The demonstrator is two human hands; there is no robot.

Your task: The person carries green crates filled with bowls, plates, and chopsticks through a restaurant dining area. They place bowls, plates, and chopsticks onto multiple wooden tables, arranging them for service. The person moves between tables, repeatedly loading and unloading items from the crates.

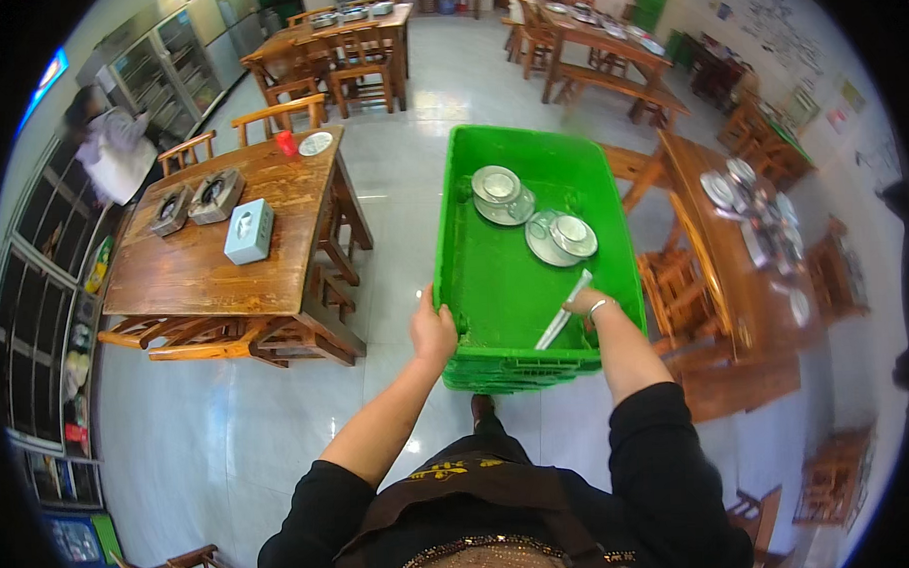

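Note:
A large green plastic crate [500, 297] stands in front of me. My left hand [433, 328] grips its near left rim. Inside the crate, my right hand [584, 303] holds a long, narrow white packet [564, 310], slanted near the right wall; a bracelet circles that wrist. Two groups of stacked dishes lie further back in the crate: plates and a small bowl with clear glassware [502, 196] to the left, and a similar plate stack with clear glassware [562, 239] to the right.
To the left, a wooden table [222, 284] carries portable stoves [217, 195], a tissue box [250, 231], a red cup [287, 143] and a plate. A person [116, 149] stands beyond it. On the right, another wooden table [692, 200] bears used dishes. Chairs surround both tables.

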